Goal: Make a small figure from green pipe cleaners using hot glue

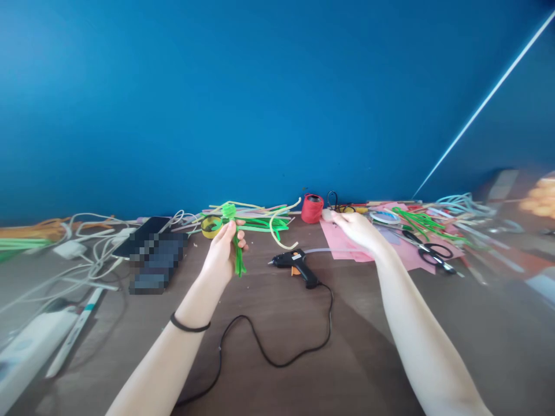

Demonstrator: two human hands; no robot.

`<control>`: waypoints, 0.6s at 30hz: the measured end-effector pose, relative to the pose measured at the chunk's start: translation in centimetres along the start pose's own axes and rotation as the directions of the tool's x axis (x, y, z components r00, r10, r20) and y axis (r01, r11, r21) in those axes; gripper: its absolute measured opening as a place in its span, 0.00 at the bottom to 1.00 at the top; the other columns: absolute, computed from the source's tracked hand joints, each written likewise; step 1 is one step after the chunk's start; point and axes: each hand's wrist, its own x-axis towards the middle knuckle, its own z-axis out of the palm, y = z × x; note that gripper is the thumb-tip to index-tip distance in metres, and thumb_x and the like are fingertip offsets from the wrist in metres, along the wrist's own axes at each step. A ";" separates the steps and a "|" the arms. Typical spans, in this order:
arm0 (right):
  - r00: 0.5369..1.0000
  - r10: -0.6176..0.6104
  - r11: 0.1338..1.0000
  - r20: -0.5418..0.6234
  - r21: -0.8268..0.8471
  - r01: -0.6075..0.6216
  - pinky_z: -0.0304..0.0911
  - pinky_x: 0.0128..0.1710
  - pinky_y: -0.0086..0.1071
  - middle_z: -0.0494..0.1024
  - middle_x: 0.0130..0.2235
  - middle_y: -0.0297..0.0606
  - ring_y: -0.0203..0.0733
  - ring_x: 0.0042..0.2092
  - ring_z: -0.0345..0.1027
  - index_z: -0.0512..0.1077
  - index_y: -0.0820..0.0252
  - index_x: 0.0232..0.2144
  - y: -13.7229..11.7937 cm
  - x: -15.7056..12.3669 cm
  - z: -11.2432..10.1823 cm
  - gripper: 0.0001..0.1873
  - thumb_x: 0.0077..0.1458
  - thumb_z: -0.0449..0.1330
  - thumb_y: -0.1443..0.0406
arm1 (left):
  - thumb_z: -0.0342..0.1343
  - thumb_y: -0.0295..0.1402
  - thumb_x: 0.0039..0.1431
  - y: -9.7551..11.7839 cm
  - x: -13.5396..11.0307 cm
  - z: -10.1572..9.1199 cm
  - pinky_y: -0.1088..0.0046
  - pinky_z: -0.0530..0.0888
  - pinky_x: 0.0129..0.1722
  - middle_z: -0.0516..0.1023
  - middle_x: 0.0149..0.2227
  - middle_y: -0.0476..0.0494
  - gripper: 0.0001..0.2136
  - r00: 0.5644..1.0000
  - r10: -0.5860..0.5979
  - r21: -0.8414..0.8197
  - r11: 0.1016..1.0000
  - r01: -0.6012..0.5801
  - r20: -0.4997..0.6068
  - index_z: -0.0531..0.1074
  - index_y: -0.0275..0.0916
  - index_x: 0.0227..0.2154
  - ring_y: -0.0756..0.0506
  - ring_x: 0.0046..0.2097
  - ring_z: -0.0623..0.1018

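My left hand [226, 247] is closed round a bundle of green pipe cleaners [240, 260], with a coiled green top [228, 211] showing above the fingers. The loose stems hang below the hand. Out to the right, my right hand [356, 228] pinches a small pale, roundish thing [327, 215] whose kind I cannot make out. It is held over the pink paper [336, 245], close to a red spool of ribbon or yarn [312, 209]. Between my hands lies a black hot glue gun [295, 263] with an orange trigger and a glue stick in its back.
Pipe cleaners [264, 222] lie along the blue wall beside a yellow tape roll [210, 226]. Black-handled scissors [433, 254] rest on the pink paper. At left are dark phones [158, 263], white cables [82, 283] and a power strip [37, 341]. The glue gun's cord [277, 365] crosses the front.
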 end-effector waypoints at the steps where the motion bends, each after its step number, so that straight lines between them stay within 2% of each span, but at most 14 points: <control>1: 0.999 0.051 0.998 -0.016 -0.040 -0.052 0.60 0.36 0.31 0.79 0.36 0.44 0.47 0.40 0.72 0.77 0.61 0.31 1.1 0.3 -0.1 0.21 0.58 0.46 0.59 | 0.56 0.35 0.53 0.0 0.1 -0.1 0.82 0.65 0.17 0.62 0.17 0.56 0.07 1.000 0.012 0.009 1.000 -0.012 0.000 0.70 0.36 0.29 0.57 0.16 0.63; 5: 0.982 0.153 0.979 -0.111 -0.119 -0.166 0.58 0.32 0.32 0.79 0.32 0.50 0.50 0.36 0.72 0.77 0.65 0.25 4.3 0.9 0.1 0.17 0.53 0.50 0.65 | 0.55 0.35 0.54 0.1 0.5 -0.9 0.83 0.60 0.14 0.63 0.17 0.55 0.07 1.000 0.028 0.054 0.998 -0.029 0.010 0.70 0.35 0.30 0.57 0.15 0.62; 8: 0.971 0.158 0.973 -0.178 -0.138 -0.184 0.58 0.33 0.31 0.79 0.36 0.48 0.48 0.39 0.71 0.76 0.64 0.31 5.0 0.8 0.2 0.13 0.50 0.52 0.67 | 0.54 0.35 0.54 0.3 0.8 -1.4 0.84 0.55 0.12 0.62 0.16 0.56 0.07 0.999 0.036 0.090 0.995 -0.038 0.016 0.70 0.35 0.31 0.58 0.13 0.59; 10: 0.970 0.136 0.974 -0.199 -0.151 -0.168 0.58 0.34 0.31 0.79 0.37 0.46 0.48 0.40 0.71 0.76 0.62 0.34 4.7 0.7 0.2 0.13 0.50 0.53 0.66 | 0.55 0.35 0.53 0.4 0.8 -1.5 0.84 0.54 0.12 0.61 0.16 0.57 0.07 0.999 0.045 0.093 0.995 -0.048 0.025 0.69 0.36 0.31 0.59 0.12 0.58; 12: 0.978 0.102 0.976 -0.183 -0.171 -0.134 0.58 0.35 0.32 0.79 0.34 0.44 0.49 0.40 0.70 0.76 0.60 0.30 3.8 0.7 0.2 0.12 0.51 0.54 0.62 | 0.55 0.33 0.52 0.4 0.8 -1.5 0.84 0.55 0.13 0.61 0.16 0.57 0.06 0.999 0.033 0.094 0.995 -0.037 0.036 0.70 0.35 0.31 0.59 0.13 0.58; 15: 0.994 0.035 0.982 -0.108 -0.181 -0.055 0.58 0.35 0.33 0.79 0.29 0.42 0.49 0.39 0.70 0.76 0.59 0.24 1.9 0.9 1.0 0.17 0.52 0.52 0.57 | 0.54 0.26 0.50 0.3 0.8 -1.3 0.83 0.60 0.15 0.66 0.18 0.54 0.05 0.999 -0.007 0.104 0.995 0.003 0.036 0.70 0.33 0.32 0.57 0.16 0.64; 18: 0.999 -0.038 0.987 -0.030 -0.155 0.033 0.59 0.35 0.30 0.79 0.28 0.40 0.45 0.36 0.71 0.76 0.59 0.26 -0.2 1.6 2.5 0.15 0.53 0.52 0.59 | 0.52 0.20 0.47 0.1 0.7 -1.3 0.82 0.65 0.19 0.70 0.20 0.50 0.07 0.999 -0.016 0.110 0.994 0.011 0.043 0.71 0.31 0.31 0.56 0.20 0.68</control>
